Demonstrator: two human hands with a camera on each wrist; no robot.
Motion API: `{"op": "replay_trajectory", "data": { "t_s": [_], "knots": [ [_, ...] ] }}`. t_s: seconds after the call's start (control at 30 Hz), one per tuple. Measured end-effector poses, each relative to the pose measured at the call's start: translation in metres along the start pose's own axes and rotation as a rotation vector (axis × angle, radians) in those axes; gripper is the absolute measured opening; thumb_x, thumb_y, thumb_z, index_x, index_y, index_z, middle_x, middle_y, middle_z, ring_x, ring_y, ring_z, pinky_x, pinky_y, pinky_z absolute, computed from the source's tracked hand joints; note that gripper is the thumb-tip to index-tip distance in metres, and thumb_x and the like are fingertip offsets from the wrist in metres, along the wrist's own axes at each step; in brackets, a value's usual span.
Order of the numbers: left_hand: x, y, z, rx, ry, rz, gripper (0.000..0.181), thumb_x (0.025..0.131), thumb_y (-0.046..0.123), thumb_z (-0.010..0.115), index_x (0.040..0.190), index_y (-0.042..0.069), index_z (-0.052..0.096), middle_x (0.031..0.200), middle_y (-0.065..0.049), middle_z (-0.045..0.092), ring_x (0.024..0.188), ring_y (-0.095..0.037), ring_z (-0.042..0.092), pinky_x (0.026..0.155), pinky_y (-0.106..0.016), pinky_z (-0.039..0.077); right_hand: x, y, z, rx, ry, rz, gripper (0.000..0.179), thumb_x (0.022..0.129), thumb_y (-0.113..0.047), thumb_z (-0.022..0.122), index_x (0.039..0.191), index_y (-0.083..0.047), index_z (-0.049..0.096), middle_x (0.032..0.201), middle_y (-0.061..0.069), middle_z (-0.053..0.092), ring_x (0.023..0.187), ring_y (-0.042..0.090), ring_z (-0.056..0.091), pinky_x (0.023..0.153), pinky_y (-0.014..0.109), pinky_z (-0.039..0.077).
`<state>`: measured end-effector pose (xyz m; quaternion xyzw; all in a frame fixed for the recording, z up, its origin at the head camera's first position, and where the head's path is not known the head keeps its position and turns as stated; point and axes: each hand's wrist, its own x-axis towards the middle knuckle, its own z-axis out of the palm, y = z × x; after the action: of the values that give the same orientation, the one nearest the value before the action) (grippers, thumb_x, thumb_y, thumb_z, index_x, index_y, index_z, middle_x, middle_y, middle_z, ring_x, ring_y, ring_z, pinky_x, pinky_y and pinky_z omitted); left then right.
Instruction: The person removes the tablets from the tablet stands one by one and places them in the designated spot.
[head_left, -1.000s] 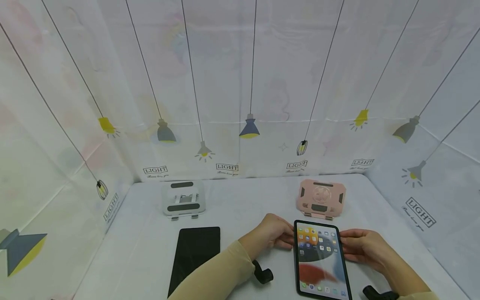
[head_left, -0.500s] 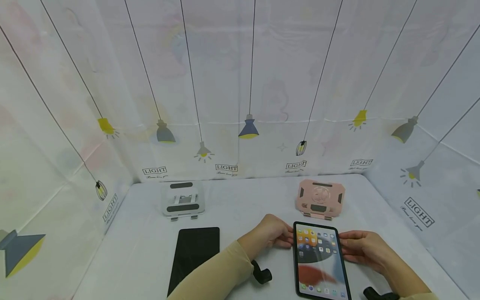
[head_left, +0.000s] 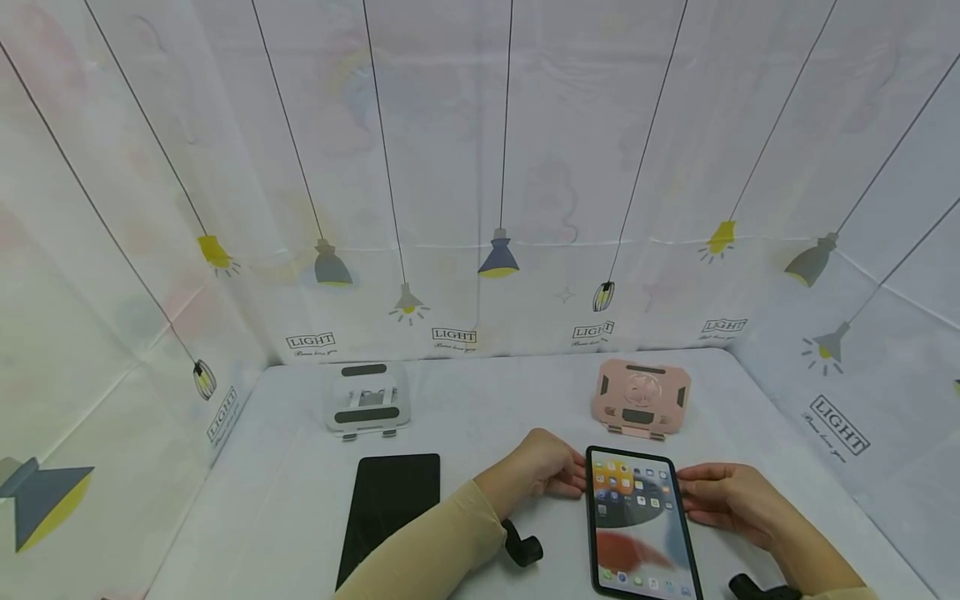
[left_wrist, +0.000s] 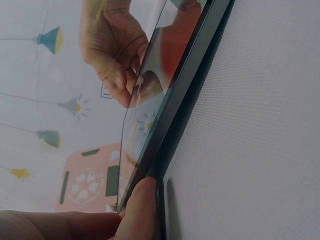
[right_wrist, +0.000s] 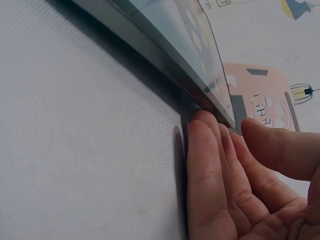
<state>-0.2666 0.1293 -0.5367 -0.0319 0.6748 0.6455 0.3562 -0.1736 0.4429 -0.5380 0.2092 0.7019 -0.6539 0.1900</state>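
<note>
A tablet (head_left: pixel 639 525) with a lit home screen and a dark frame lies upright before me on the white table. My left hand (head_left: pixel 550 465) is at its left edge; the left wrist view shows a thumb and fingertip (left_wrist: pixel 142 200) pinching the rim near the far corner. At the right edge, the straight fingers of my right hand (head_left: pixel 726 500) touch the rim. In the right wrist view, that thumb (right_wrist: pixel 272 147) stands slightly apart from the screen. A second tablet (head_left: pixel 390 512), dark-screened, lies left, partly covered by my left sleeve.
A pink folded stand (head_left: pixel 642 396) with dark pads lies beyond the lit tablet. Farther left is a grey-white stand (head_left: pixel 368 398). Black wrist mounts (head_left: pixel 522 546) stick out below both wrists. A cloth backdrop (head_left: pixel 442 167) printed with lamps closes off the back and sides.
The lit tablet's far edge has shifted slightly toward me, and the right hand has come down a little with it. The left hand looks nearly still. Both stands and the dark tablet stay put.
</note>
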Motion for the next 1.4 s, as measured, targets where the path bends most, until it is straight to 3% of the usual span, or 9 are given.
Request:
{"op": "replay_trajectory", "data": {
  "t_s": [0.37,1.2,1.4],
  "knots": [
    [-0.001,-0.001,0.000,0.019,-0.001,0.004,0.019,0.091,-0.012,0.066,0.102,-0.002,0.078,0.092,-0.018,0.080,0.071,-0.019,0.077,0.072,-0.035,0.069,0.002,0.007,-0.009,0.022,-0.105,-0.046,0.032,0.103,-0.006,0.069,0.132,0.006,0.067,0.110,0.007,0.083,0.096,0.021,0.081,0.090,0.039,0.068],
    [-0.004,-0.001,-0.011,0.008,-0.035,-0.004,0.021,0.095,-0.011,0.066,0.113,-0.005,0.076,0.097,-0.018,0.082,0.083,-0.023,0.082,0.074,-0.037,0.070,-0.002,0.006,-0.014,0.031,-0.104,-0.028,0.038,0.105,-0.005,0.065,0.140,0.008,0.061,0.115,0.010,0.082,0.104,0.026,0.081,0.093,0.045,0.068],
    [-0.002,-0.003,-0.014,-0.003,-0.040,-0.014,0.021,0.094,-0.011,0.067,0.112,-0.004,0.076,0.095,-0.017,0.082,0.083,-0.023,0.082,0.073,-0.037,0.070,-0.001,0.007,-0.017,0.057,-0.141,-0.022,0.038,0.105,-0.005,0.065,0.141,0.006,0.062,0.117,0.008,0.082,0.106,0.026,0.081,0.094,0.046,0.067]
  ]
}}
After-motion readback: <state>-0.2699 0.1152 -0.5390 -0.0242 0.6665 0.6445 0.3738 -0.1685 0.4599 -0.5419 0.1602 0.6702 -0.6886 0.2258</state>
